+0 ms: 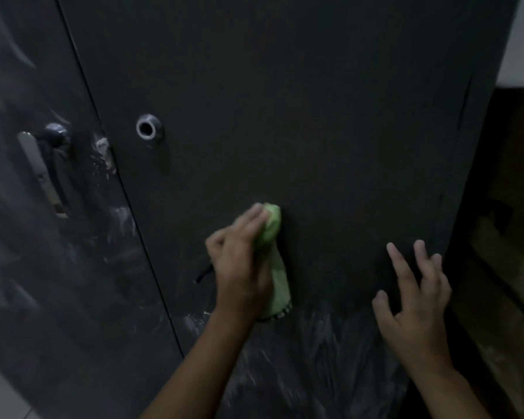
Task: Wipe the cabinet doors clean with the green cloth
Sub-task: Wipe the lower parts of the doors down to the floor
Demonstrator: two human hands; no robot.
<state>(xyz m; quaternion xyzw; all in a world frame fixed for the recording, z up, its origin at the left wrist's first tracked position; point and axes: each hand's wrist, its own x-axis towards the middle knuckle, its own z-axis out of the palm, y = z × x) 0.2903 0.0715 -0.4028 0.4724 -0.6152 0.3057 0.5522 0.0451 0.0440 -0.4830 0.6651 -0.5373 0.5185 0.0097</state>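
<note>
Dim room; dark grey cabinet (273, 40) fills the view. green cloth (274, 258) is bunched against the right door (315, 131), below and right of the lock ring (147, 128). left hand (241, 261) grips it, fingers over the top. right hand (415, 300) is further right of the ring, fingers spread and loose, holding nothing; contact with the door unclear. White smears (309, 352) well below the ring. handle (40, 173) left of it, on the left door (28, 282). Brown area past the right edge too dark to read. Forearms cut off at the bottom.
</note>
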